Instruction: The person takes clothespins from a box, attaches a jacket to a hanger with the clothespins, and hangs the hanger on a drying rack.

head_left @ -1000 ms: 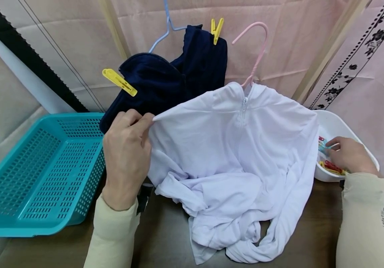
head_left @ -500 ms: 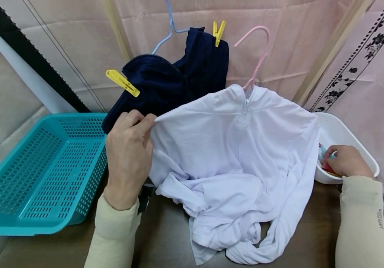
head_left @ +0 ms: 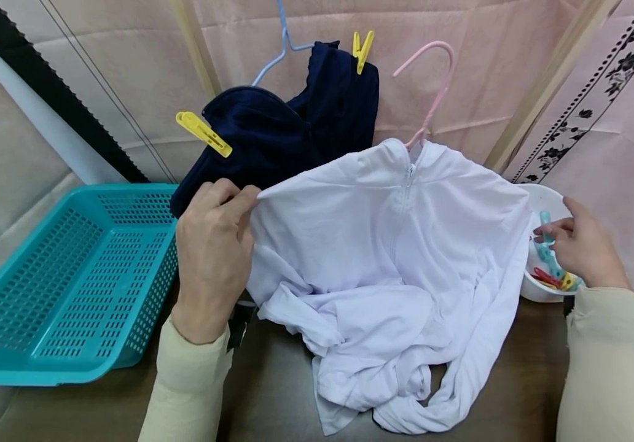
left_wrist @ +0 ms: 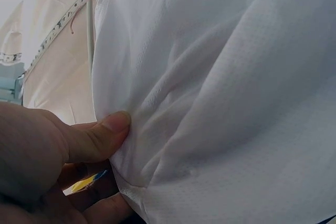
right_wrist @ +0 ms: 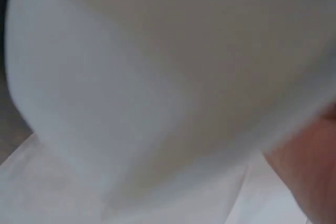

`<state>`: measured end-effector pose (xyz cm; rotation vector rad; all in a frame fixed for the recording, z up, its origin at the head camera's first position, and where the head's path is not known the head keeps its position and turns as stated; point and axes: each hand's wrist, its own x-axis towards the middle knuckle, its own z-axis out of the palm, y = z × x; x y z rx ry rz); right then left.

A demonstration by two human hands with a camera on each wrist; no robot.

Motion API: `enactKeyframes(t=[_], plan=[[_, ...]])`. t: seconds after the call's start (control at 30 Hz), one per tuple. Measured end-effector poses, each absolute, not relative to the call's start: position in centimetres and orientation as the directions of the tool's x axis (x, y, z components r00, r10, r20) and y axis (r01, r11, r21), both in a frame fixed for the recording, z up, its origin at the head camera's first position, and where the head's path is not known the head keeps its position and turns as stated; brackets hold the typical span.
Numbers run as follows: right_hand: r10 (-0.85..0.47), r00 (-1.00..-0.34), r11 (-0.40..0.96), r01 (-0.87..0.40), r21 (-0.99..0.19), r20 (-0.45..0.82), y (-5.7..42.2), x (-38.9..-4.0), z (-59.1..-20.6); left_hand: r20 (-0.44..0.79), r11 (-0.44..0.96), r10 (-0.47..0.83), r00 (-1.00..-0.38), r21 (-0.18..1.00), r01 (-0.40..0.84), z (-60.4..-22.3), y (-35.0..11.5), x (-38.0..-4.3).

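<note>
A white zip-neck top (head_left: 344, 233) hangs over a pink hanger (head_left: 438, 92), its lower part bunched on the table. My left hand (head_left: 214, 258) pinches the top's left shoulder edge; in the left wrist view the thumb (left_wrist: 113, 124) presses on the creased fabric. At the right, my right hand (head_left: 588, 242) is over a white plastic basin (head_left: 588, 215), pinching a light-blue clothespin (head_left: 545, 220) that stands upright between its fingers. Below it lie several loose clothespins (head_left: 549, 276) in red, yellow and light blue. The right wrist view shows mostly the blurred basin wall (right_wrist: 105, 87).
Behind the white top, a navy garment (head_left: 262, 135) hangs on a blue hanger (head_left: 284, 49), with yellow clothespins (head_left: 203, 133) on its two sides. A turquoise basket (head_left: 74, 276) stands at the left. Pink cloth (head_left: 461, 24) covers the back, and the table (head_left: 273, 380) is dark brown.
My right hand has been reaching among the clothespins in the basin and has now risen, with a light-blue one between its fingers. The left hand keeps its pinch on the white top.
</note>
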<state>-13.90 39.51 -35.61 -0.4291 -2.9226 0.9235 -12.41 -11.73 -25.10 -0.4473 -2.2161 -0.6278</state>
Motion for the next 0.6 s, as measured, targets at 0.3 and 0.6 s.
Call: enactKeyframes(t=[0.3,0.6], plan=[[0.414,-0.886,0.752,0.206,-0.626,0.206,37.6,-13.5,-33.0,0.757,0.813,0.119,-0.642,0.297,0.501,-24.9,-11.9,-12.5],[0.556,-0.702,0.519,-0.126,-0.845,0.446,34.0,-13.2,-30.1,0.76,0.803,0.138,-0.635,0.29,0.522,-25.0,-12.1,-12.6]])
